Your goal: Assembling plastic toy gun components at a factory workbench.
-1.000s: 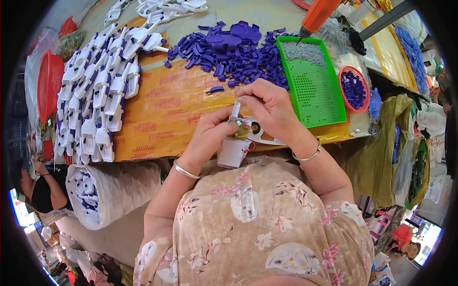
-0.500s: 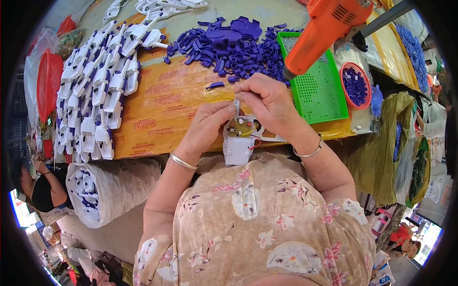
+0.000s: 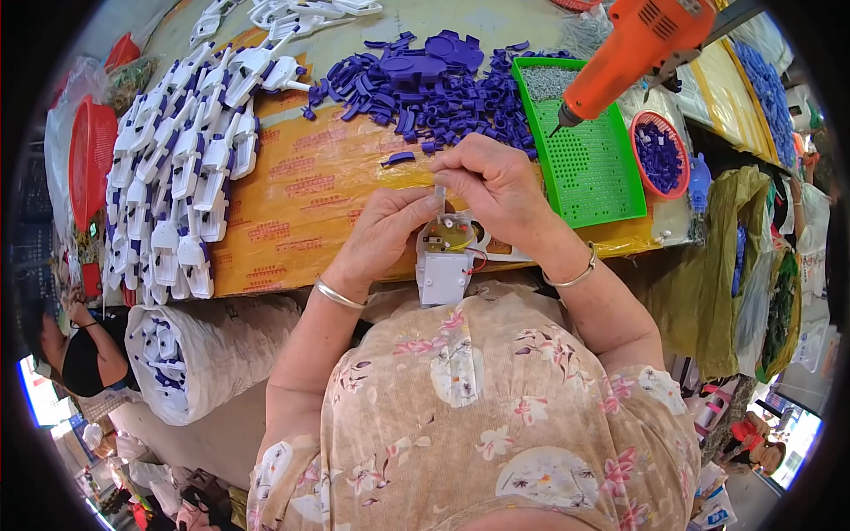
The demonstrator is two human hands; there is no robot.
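Note:
At the table's near edge lies a white plastic housing (image 3: 444,276) with a circuit board (image 3: 449,235), and red and yellow wires inside. My left hand (image 3: 390,232) is closed on the upper part of this housing, thumb and fingers near a narrow white stem. Above it my right hand (image 3: 498,188) pinches the top of that white stem (image 3: 440,196). Its fingertips partly hide the stem's end. Beyond my hands spreads a heap of small purple plastic parts (image 3: 443,93).
An orange electric screwdriver (image 3: 620,57) hangs at the upper right over a green tray (image 3: 611,208) holding small screws. Beside it stands a red basket (image 3: 680,181) of purple parts. Rows of white and purple assemblies (image 3: 190,168) lie at left; a white sack (image 3: 230,354) stands below.
The hanging electric screwdriver has swung right, so its tip is now visible over the green tray. My hands and the housing have barely moved.

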